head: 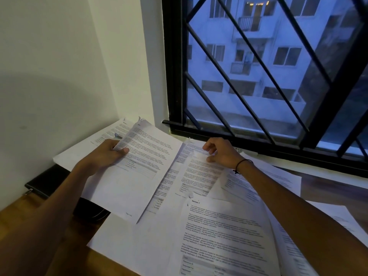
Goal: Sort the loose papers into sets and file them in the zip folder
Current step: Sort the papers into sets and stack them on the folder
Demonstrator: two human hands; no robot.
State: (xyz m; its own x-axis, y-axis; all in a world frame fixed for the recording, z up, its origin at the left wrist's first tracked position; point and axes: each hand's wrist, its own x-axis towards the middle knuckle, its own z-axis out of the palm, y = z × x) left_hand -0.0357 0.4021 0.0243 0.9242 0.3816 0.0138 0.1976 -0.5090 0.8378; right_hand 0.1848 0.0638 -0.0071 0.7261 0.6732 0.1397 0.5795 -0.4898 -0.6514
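Observation:
My left hand [108, 154] grips a thin set of printed sheets [137, 172] by its left edge, thumb on top, holding it tilted above the desk. My right hand [221, 151] hovers over the top edge of another printed page [201, 172] in the middle, fingers curled; I cannot tell whether they pinch it. Loose printed papers overlap across the desk, with a "Section 7" page [223, 232] nearest me. A black zip folder [49, 179] lies at the left, mostly covered by papers and my left arm.
More sheets [286, 176] spread right along the window sill. A further page [107, 134] lies in the back corner by the white wall. The wooden desk [16, 226] shows bare at front left. A barred window [258, 76] stands right behind the papers.

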